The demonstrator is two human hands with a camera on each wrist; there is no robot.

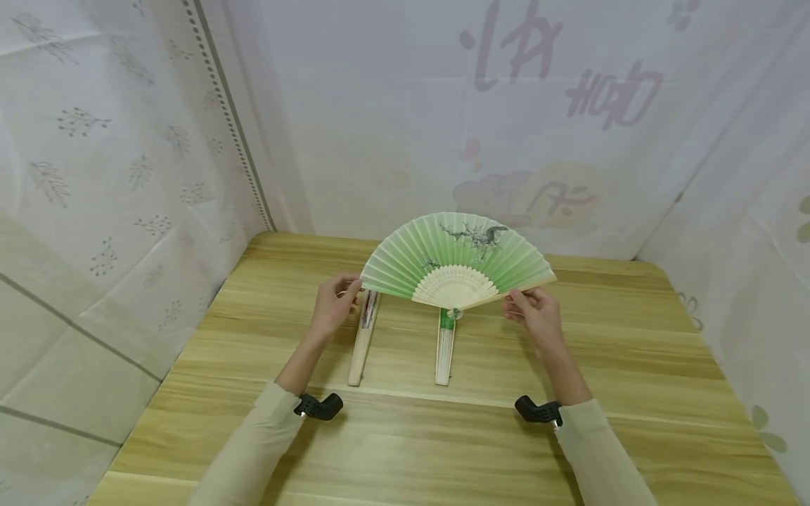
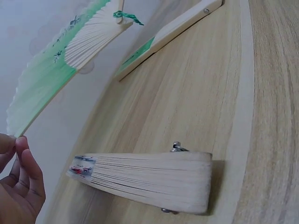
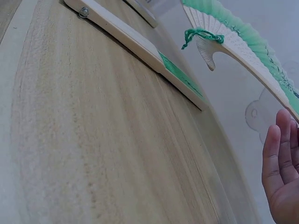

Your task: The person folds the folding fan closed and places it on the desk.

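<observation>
A green folding fan (image 1: 405, 256) with a dark branch print and pale pierced ribs is spread wide, held up above the table. My left hand (image 1: 337, 303) pinches its left end between thumb and fingertips, as the left wrist view shows at the fan's corner (image 2: 28, 114). On the other side my right hand (image 1: 536, 314) grips the right guard stick. A green cord (image 3: 203, 36) hangs at the pivot. Below lie two folded fans: one with a green band (image 1: 445, 351) under the pivot, and one with a dark and red print (image 1: 362, 351) near my left hand.
The wooden table (image 1: 405, 450) has rounded far corners. Printed white curtains (image 1: 354, 140) hang behind it and along both sides, close to its edges. A black wrist camera mount (image 1: 321, 407) juts inward from the left wrist, another (image 1: 536, 410) from the right.
</observation>
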